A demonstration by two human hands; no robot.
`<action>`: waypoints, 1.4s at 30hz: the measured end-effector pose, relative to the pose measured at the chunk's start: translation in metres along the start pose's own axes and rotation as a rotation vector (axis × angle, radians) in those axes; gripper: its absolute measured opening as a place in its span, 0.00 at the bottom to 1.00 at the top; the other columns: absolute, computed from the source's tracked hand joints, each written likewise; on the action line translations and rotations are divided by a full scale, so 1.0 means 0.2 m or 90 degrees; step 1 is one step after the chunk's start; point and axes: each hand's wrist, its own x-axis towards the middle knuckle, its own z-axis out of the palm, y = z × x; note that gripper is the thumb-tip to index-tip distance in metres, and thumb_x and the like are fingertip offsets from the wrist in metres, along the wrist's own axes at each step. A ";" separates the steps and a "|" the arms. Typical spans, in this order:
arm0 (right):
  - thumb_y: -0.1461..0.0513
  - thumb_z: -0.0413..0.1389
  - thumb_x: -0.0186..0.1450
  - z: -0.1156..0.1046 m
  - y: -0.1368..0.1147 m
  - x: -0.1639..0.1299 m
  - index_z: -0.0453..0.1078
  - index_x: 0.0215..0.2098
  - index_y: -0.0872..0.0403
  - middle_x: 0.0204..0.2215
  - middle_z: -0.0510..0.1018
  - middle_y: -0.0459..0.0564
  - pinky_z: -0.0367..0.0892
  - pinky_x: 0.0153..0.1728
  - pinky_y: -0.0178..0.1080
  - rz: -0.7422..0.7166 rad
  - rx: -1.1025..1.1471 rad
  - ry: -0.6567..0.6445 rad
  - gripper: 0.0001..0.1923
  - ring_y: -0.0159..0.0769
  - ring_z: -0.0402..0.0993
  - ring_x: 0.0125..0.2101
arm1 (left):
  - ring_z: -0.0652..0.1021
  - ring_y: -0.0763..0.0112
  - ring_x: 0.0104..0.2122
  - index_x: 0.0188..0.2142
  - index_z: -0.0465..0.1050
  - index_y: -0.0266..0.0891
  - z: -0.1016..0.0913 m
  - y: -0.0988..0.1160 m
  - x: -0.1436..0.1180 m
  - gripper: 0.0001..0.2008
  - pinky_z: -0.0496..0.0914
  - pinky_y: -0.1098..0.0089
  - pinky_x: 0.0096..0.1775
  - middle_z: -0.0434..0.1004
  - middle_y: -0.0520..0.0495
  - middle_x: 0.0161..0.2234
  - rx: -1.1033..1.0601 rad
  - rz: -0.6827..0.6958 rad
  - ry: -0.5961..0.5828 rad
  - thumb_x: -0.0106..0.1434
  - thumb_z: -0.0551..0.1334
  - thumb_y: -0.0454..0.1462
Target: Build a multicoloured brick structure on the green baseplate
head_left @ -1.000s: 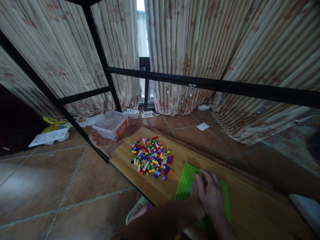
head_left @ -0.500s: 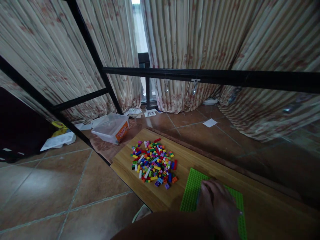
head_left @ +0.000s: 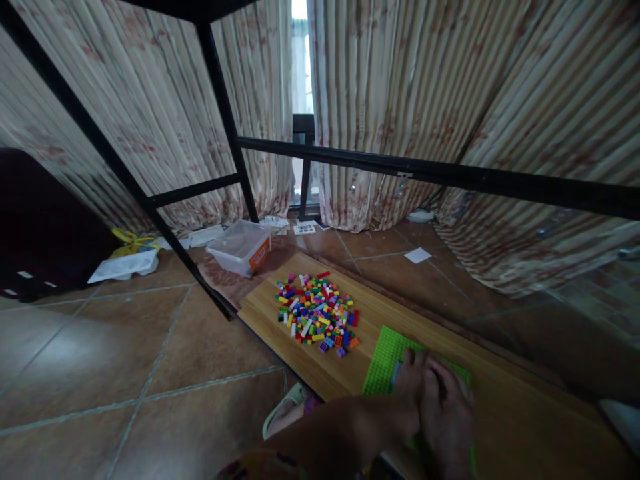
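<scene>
Desk (head_left: 530, 413), wood-grained, light brown, running from centre to lower right of frame. On it: one loose heap of multicoloured toy building bricks (head_left: 317, 310), centre; one bright-green studded baseplate (head_left: 383, 357), lower right of centre, apart from heap, partly hidden.

A home, with floral curtains (head_left: 395, 80)

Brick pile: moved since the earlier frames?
No. Judged against the near-left corner of the wooden tabletop, the brick pile keeps its place; only the camera view shifted.
</scene>
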 end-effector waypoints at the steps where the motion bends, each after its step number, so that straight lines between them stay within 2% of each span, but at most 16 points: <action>1: 0.48 0.40 0.68 -0.01 0.00 -0.04 0.69 0.49 0.60 0.48 0.74 0.64 0.60 0.52 0.52 0.008 -0.003 0.014 0.28 0.50 0.67 0.50 | 0.69 0.56 0.55 0.53 0.69 0.37 0.01 0.00 0.01 0.17 0.64 0.50 0.57 0.69 0.37 0.55 -0.025 -0.025 -0.004 0.67 0.53 0.35; 4: 0.47 0.39 0.68 -0.01 0.00 -0.16 0.63 0.56 0.62 0.51 0.71 0.67 0.60 0.52 0.54 0.056 -0.015 0.002 0.31 0.53 0.65 0.51 | 0.71 0.61 0.53 0.53 0.69 0.38 -0.01 -0.01 0.03 0.20 0.69 0.61 0.56 0.72 0.39 0.53 -0.119 -0.111 0.010 0.62 0.52 0.30; 6: 0.47 0.38 0.68 -0.01 0.01 -0.22 0.62 0.57 0.61 0.51 0.71 0.66 0.61 0.51 0.54 0.070 -0.018 -0.039 0.31 0.53 0.66 0.51 | 0.73 0.63 0.50 0.54 0.68 0.35 -0.05 -0.03 0.01 0.22 0.71 0.67 0.52 0.73 0.39 0.51 -0.158 -0.124 0.054 0.60 0.54 0.28; 9: 0.47 0.38 0.68 0.02 0.03 -0.29 0.64 0.56 0.61 0.53 0.69 0.66 0.61 0.52 0.55 0.031 -0.066 -0.089 0.32 0.54 0.64 0.54 | 0.74 0.66 0.51 0.53 0.69 0.36 -0.18 -0.05 -0.06 0.22 0.70 0.66 0.55 0.73 0.42 0.51 -0.220 -0.096 0.146 0.59 0.52 0.27; 12: 0.46 0.43 0.65 0.05 0.05 -0.33 0.62 0.58 0.63 0.59 0.62 0.68 0.60 0.53 0.57 -0.014 -0.160 -0.092 0.34 0.57 0.59 0.58 | 0.74 0.67 0.50 0.49 0.71 0.39 -0.34 -0.10 -0.21 0.19 0.70 0.63 0.55 0.75 0.45 0.49 -0.249 -0.091 0.227 0.60 0.52 0.28; 16: 0.47 0.45 0.64 0.08 0.05 -0.34 0.61 0.60 0.58 0.61 0.59 0.66 0.61 0.50 0.59 -0.015 -0.213 -0.074 0.32 0.58 0.58 0.58 | 0.74 0.67 0.51 0.48 0.72 0.41 -0.55 -0.30 -0.49 0.17 0.68 0.61 0.55 0.76 0.46 0.48 -0.229 -0.151 0.360 0.61 0.54 0.30; 19: 0.47 0.45 0.64 0.11 0.03 -0.32 0.61 0.59 0.55 0.60 0.60 0.64 0.62 0.49 0.59 0.007 -0.218 -0.065 0.31 0.57 0.59 0.57 | 0.74 0.65 0.50 0.48 0.71 0.39 -0.70 -0.52 -0.69 0.17 0.69 0.60 0.53 0.76 0.44 0.48 -0.196 -0.296 0.471 0.61 0.54 0.31; 21: 0.47 0.45 0.64 0.13 0.01 -0.29 0.62 0.59 0.56 0.60 0.60 0.65 0.61 0.49 0.59 0.018 -0.223 -0.064 0.31 0.57 0.60 0.56 | 0.75 0.64 0.50 0.49 0.71 0.38 -0.80 -0.67 -0.79 0.17 0.68 0.62 0.53 0.76 0.43 0.48 -0.140 -0.376 0.493 0.61 0.54 0.31; 23: 0.47 0.45 0.64 0.14 0.00 -0.27 0.62 0.59 0.57 0.59 0.61 0.65 0.61 0.49 0.59 0.028 -0.233 -0.063 0.32 0.58 0.60 0.56 | 0.75 0.64 0.49 0.50 0.71 0.36 -0.90 -0.80 -0.83 0.17 0.68 0.63 0.52 0.77 0.42 0.47 -0.040 -0.444 0.468 0.62 0.55 0.32; 25: 0.47 0.45 0.64 0.16 -0.02 -0.26 0.62 0.59 0.58 0.59 0.61 0.66 0.62 0.49 0.59 0.035 -0.242 -0.057 0.32 0.58 0.60 0.56 | 0.75 0.63 0.48 0.49 0.72 0.36 -0.98 -0.89 -0.81 0.16 0.68 0.65 0.51 0.77 0.42 0.46 0.098 -0.476 0.392 0.62 0.55 0.33; 27: 0.47 0.45 0.64 0.17 -0.02 -0.27 0.62 0.59 0.58 0.60 0.61 0.66 0.62 0.50 0.59 0.036 -0.243 -0.042 0.32 0.58 0.61 0.56 | 0.75 0.62 0.48 0.47 0.74 0.38 -1.05 -0.96 -0.76 0.15 0.68 0.65 0.50 0.77 0.42 0.46 0.195 -0.472 0.322 0.62 0.56 0.35; 29: 0.47 0.46 0.64 0.17 -0.02 -0.27 0.63 0.58 0.58 0.60 0.61 0.66 0.62 0.50 0.59 0.032 -0.236 -0.028 0.32 0.58 0.61 0.55 | 0.74 0.60 0.48 0.44 0.76 0.39 -1.08 -1.01 -0.69 0.13 0.66 0.64 0.52 0.77 0.42 0.44 0.232 -0.460 0.282 0.61 0.57 0.36; 32: 0.46 0.46 0.64 0.17 -0.02 -0.28 0.63 0.58 0.57 0.60 0.61 0.64 0.62 0.50 0.58 0.021 -0.221 -0.019 0.32 0.57 0.61 0.56 | 0.75 0.56 0.46 0.39 0.77 0.36 -1.10 -1.05 -0.62 0.12 0.64 0.62 0.53 0.78 0.38 0.40 0.265 -0.467 0.245 0.58 0.58 0.36; 35: 0.46 0.46 0.65 0.16 -0.02 -0.28 0.63 0.58 0.57 0.60 0.61 0.63 0.62 0.50 0.56 0.018 -0.219 -0.018 0.31 0.56 0.61 0.56 | 0.76 0.53 0.44 0.36 0.77 0.35 -1.08 -1.07 -0.59 0.11 0.67 0.61 0.48 0.77 0.36 0.38 0.294 -0.496 0.219 0.57 0.57 0.35; 42: 0.48 0.47 0.66 0.16 -0.05 -0.27 0.63 0.58 0.55 0.60 0.62 0.62 0.63 0.50 0.54 0.021 -0.224 -0.008 0.28 0.54 0.60 0.56 | 0.76 0.54 0.44 0.35 0.76 0.36 -1.11 -1.05 -0.57 0.11 0.67 0.63 0.45 0.78 0.36 0.38 0.329 -0.495 0.175 0.58 0.56 0.35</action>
